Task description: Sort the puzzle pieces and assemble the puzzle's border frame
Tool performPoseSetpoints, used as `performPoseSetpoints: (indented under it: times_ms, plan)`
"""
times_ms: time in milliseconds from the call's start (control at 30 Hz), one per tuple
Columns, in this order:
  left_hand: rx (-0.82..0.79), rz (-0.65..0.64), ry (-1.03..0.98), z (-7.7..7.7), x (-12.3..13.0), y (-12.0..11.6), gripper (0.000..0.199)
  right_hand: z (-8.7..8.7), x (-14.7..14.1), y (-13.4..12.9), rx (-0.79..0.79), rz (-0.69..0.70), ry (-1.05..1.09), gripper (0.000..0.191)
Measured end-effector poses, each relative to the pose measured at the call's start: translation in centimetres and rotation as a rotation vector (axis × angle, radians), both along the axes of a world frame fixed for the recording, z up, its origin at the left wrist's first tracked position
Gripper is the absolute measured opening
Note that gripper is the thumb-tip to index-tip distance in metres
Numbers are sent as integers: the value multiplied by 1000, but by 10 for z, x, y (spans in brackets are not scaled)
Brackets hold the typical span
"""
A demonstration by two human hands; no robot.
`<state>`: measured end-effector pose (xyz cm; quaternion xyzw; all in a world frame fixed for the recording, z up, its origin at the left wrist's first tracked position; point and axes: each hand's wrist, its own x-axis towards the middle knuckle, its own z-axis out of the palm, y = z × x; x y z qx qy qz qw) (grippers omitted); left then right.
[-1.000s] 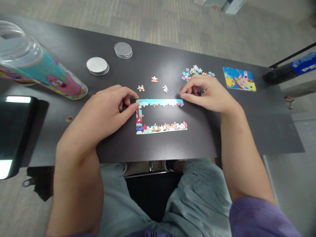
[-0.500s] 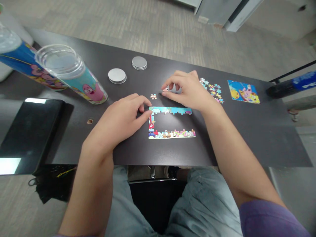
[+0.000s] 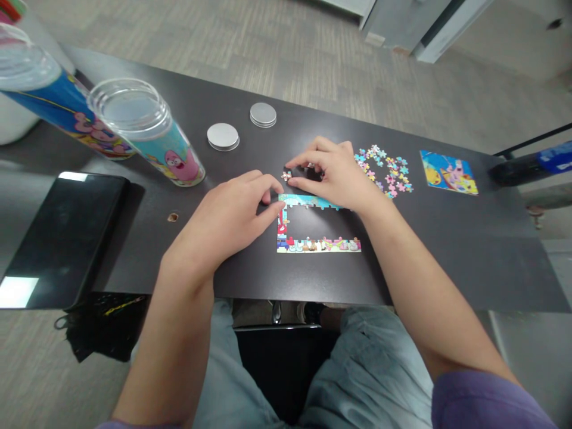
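Observation:
A partly joined jigsaw border (image 3: 319, 245) lies on the dark table, with a top strip, a left side and a bottom strip linked and the right side open. My left hand (image 3: 236, 214) rests at its upper left corner, index finger and thumb curled about that corner. Just above the top strip, my right hand (image 3: 328, 173) has its thumb and index finger at a small jigsaw piece (image 3: 286, 177). Whatever sits deeper under its curled fingers is mostly hidden. Behind this hand, loose jigsaw pieces (image 3: 393, 176) are spread out.
Two round metal lids (image 3: 223, 136) lie toward the far edge. A clear-topped cartoon canister (image 3: 147, 134) and a blue one (image 3: 67, 104) stand at left, beyond a black tablet (image 3: 67, 232). At right are a picture card (image 3: 449, 173) and a dark bottle (image 3: 531, 167).
My right hand has moved left, bringing its fingertips to the single piece above the border. My left hand stays at the corner. The view has shifted slightly.

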<state>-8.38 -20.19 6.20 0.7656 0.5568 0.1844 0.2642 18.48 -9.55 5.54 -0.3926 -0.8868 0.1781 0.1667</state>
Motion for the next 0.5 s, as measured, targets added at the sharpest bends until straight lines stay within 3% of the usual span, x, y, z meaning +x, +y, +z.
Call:
performPoseSetpoints:
  times_ms: [200,500]
  plan:
    - [15,5,17,-1,0,0,32,2,-2,1,-44,-25,22,7]
    - [11,9,35,1,0,1,37,13,39,16,-261,-59,305,27]
